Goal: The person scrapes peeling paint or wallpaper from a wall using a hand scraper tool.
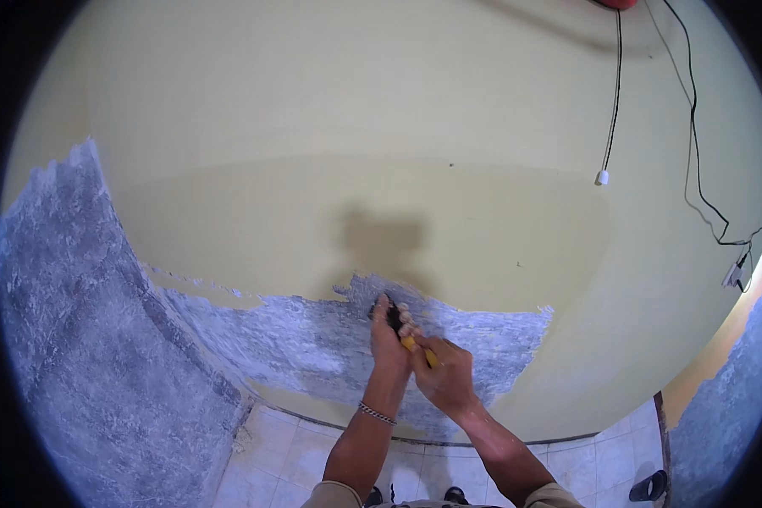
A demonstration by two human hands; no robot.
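Note:
Both my hands are on one hand tool, which leans against the wall in front of me. Its grip is a yellow handle (432, 357), and my right hand (446, 378) is closed around it. My left hand (388, 346) wraps the dark upper part (394, 315) of the tool, thumb on one side and fingertips on the other. The tool's working edge is hidden, so its exact kind is unclear. Around the tool lies a rough, blue-grey patch (305, 343) with ragged edges. Above that patch is a smooth pale-yellow wall surface (279, 209).
A blue-grey, mottled side wall (101, 330) meets this wall at the left. At right hang a black cable with a white end piece (603, 178) and a cord running to a white socket (733, 274). A dark cylindrical container (648, 486) stands on the tiled floor (273, 444).

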